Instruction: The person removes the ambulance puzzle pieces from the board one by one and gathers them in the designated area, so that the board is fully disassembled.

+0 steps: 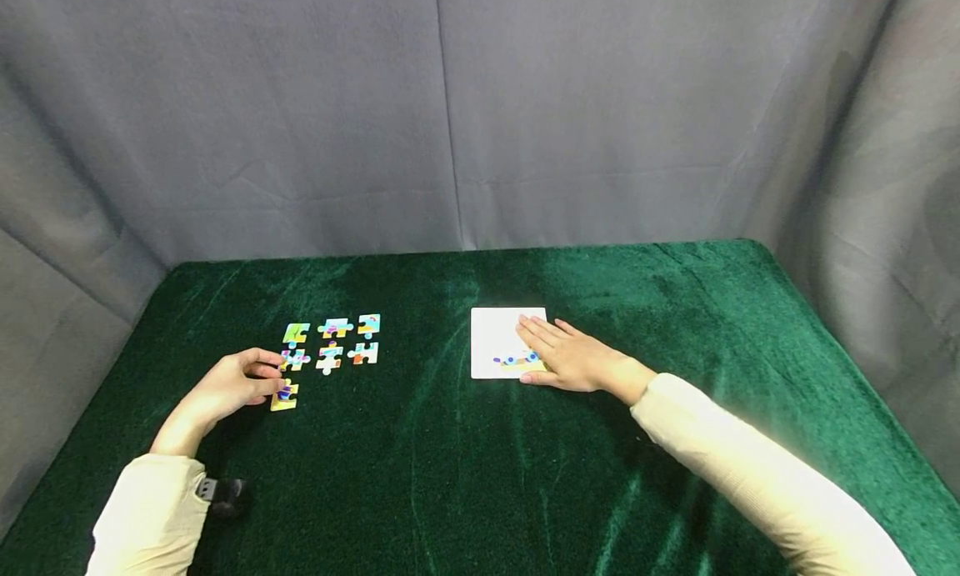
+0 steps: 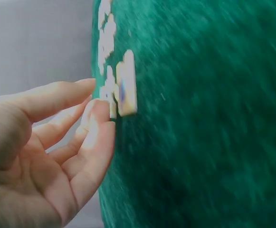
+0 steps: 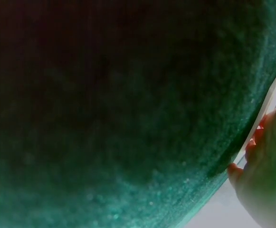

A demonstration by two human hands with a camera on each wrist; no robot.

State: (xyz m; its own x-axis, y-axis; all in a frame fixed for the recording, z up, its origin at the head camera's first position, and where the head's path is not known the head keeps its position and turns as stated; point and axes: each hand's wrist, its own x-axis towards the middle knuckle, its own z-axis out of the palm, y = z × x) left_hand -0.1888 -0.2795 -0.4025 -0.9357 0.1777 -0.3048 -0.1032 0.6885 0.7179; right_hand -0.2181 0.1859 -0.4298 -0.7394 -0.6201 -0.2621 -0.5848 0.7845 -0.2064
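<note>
Over the left side of the table, my left hand [image 1: 234,384] has its fingers loosely bent, with thumb and fingertips apart. Its fingertips are right at a yellow puzzle piece with a purple patch [image 1: 283,398], which shows just beyond them in the left wrist view. Another puzzle piece [image 1: 297,360] lies by the same fingers. Near the middle, my right hand [image 1: 573,359] rests with straight fingers on a white card [image 1: 495,330]. The palm and fingers cover the card's right part, hiding some of its blue and orange picture.
Several more colourful puzzle pieces, among them a green one [image 1: 296,333] and a red-and-white one [image 1: 365,353], lie in loose rows beside the left hand. Green velvety cloth [image 1: 450,476] covers the table. A grey curtain [image 1: 337,126] hangs behind it and at both sides.
</note>
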